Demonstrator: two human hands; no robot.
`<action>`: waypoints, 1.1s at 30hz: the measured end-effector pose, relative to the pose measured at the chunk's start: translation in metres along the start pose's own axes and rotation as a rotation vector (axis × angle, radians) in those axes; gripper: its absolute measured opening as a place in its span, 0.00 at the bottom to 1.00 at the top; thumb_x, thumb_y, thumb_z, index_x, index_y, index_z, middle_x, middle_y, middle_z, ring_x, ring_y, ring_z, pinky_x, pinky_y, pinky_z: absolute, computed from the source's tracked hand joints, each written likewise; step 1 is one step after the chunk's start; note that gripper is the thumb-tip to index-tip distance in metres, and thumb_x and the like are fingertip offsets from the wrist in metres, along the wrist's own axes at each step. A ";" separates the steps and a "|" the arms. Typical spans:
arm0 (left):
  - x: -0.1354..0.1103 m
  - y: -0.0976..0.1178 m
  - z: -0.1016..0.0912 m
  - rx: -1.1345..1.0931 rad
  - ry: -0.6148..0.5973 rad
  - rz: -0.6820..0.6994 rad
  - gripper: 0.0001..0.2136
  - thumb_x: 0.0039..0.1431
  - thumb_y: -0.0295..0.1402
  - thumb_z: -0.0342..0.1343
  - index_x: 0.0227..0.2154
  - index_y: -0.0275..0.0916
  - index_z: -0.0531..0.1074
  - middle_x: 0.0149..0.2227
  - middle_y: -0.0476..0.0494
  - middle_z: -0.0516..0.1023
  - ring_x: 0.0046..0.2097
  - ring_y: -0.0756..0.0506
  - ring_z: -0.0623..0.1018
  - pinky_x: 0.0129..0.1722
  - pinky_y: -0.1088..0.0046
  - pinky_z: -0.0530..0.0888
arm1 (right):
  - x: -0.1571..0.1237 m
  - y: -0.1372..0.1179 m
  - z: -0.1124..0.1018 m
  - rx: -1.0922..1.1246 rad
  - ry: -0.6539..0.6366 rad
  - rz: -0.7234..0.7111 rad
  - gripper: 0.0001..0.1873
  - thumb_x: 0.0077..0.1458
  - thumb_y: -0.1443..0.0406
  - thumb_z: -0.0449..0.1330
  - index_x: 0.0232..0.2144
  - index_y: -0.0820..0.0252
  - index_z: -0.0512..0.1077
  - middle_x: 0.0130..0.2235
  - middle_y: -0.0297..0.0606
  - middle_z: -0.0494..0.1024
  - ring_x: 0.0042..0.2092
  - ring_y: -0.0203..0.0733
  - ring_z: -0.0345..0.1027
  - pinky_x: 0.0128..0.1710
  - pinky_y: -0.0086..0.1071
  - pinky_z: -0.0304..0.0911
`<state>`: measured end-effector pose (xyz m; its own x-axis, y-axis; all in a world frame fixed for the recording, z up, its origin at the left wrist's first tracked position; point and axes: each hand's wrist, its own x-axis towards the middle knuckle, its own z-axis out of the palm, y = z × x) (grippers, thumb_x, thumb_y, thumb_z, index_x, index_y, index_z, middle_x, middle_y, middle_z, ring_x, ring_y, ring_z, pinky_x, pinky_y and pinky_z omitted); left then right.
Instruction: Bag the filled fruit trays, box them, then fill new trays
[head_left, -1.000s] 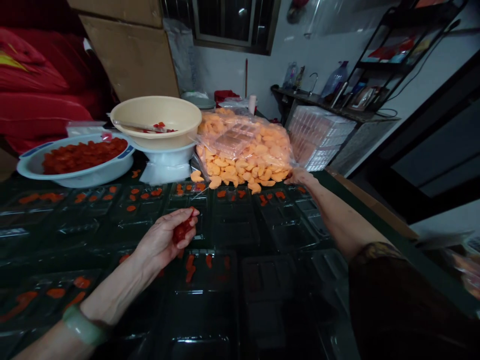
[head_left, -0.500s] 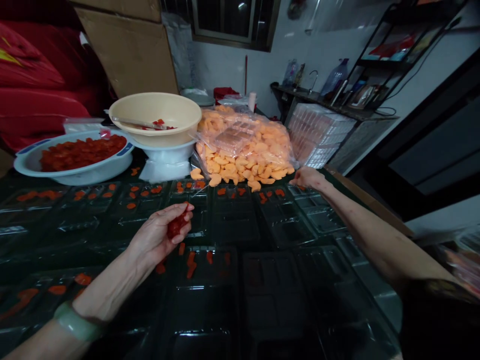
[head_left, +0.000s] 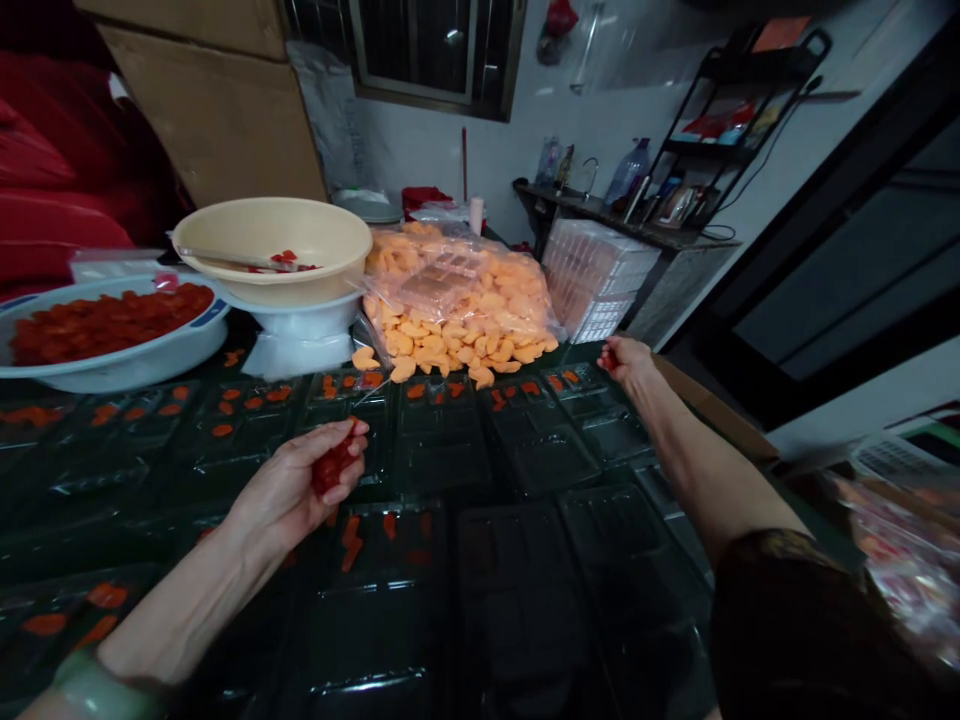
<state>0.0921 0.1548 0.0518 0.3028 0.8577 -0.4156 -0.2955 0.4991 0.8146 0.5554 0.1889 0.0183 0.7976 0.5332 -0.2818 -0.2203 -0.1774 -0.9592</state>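
Note:
My left hand (head_left: 307, 475) is closed around several glossy red-orange pieces (head_left: 330, 468), held low above the trays. A thin, light-coloured stick-like thing (head_left: 370, 392) shows just above its fingertips; whether the hand holds it, I cannot tell. At the far right of the back row, my right hand (head_left: 630, 362) pinches a red piece (head_left: 610, 360) over the upper right corner of a clear plastic tray (head_left: 611, 430). Two orange-red pieces (head_left: 562, 380) lie in that tray's upper compartments. Similar pieces sit in the neighbouring tray (head_left: 551, 450).
Behind the trays lies a clear bag of pale orange curved pieces (head_left: 465, 320), some spilling out. To the left stand a cream basin (head_left: 274, 215) and a white-blue tub (head_left: 112, 375) of red pieces. Stacked clear containers (head_left: 596, 270) are at the back right. Front trays (head_left: 517, 600) reach towards me.
The view has swung to the right. My right hand has shifted right across the far tray, and two pieces now show where it was. My left hand keeps its handful.

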 end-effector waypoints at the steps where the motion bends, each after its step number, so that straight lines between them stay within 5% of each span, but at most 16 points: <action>1: 0.000 0.000 0.001 0.000 -0.004 -0.001 0.04 0.48 0.26 0.55 0.27 0.31 0.71 0.21 0.48 0.64 0.17 0.55 0.63 0.09 0.84 0.55 | 0.002 0.003 0.001 0.025 0.025 -0.021 0.15 0.57 0.62 0.54 0.45 0.64 0.65 0.41 0.39 0.70 0.36 0.36 0.67 0.33 0.33 0.67; 9: -0.001 0.002 0.004 0.010 0.023 -0.014 0.03 0.51 0.25 0.53 0.28 0.31 0.71 0.22 0.49 0.64 0.17 0.55 0.63 0.09 0.84 0.56 | 0.007 0.005 -0.001 0.039 0.113 -0.123 0.11 0.58 0.63 0.53 0.42 0.65 0.66 0.33 0.34 0.70 0.27 0.29 0.64 0.23 0.24 0.63; 18: -0.002 -0.006 0.003 0.016 -0.036 -0.022 0.07 0.50 0.26 0.55 0.33 0.30 0.73 0.24 0.47 0.66 0.18 0.55 0.64 0.10 0.84 0.55 | -0.013 0.001 -0.018 -0.034 -0.068 0.030 0.14 0.57 0.62 0.54 0.44 0.64 0.66 0.43 0.40 0.70 0.39 0.38 0.67 0.37 0.37 0.67; 23: -0.008 -0.010 0.006 0.018 -0.084 -0.005 0.07 0.49 0.25 0.55 0.32 0.29 0.73 0.24 0.47 0.65 0.18 0.55 0.64 0.10 0.84 0.55 | -0.015 0.005 -0.013 0.052 -0.073 -0.054 0.10 0.57 0.63 0.54 0.39 0.65 0.67 0.34 0.35 0.71 0.31 0.32 0.66 0.29 0.29 0.66; 27: -0.009 -0.010 0.001 0.036 -0.069 0.009 0.07 0.48 0.26 0.57 0.32 0.30 0.73 0.24 0.48 0.66 0.19 0.55 0.64 0.10 0.84 0.55 | -0.015 0.009 -0.007 0.084 -0.058 -0.159 0.06 0.52 0.76 0.52 0.30 0.62 0.63 0.22 0.25 0.63 0.22 0.26 0.60 0.26 0.24 0.65; 33: -0.008 -0.009 -0.001 0.044 -0.040 0.003 0.08 0.48 0.27 0.57 0.33 0.30 0.73 0.24 0.48 0.65 0.18 0.55 0.63 0.10 0.84 0.55 | -0.024 0.003 -0.016 -0.150 -0.044 -0.295 0.06 0.49 0.75 0.52 0.28 0.60 0.61 0.20 0.24 0.62 0.18 0.26 0.56 0.19 0.21 0.57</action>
<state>0.0909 0.1435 0.0476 0.3378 0.8532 -0.3974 -0.2569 0.4897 0.8332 0.5450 0.1622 0.0228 0.7890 0.6143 0.0037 0.1044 -0.1282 -0.9862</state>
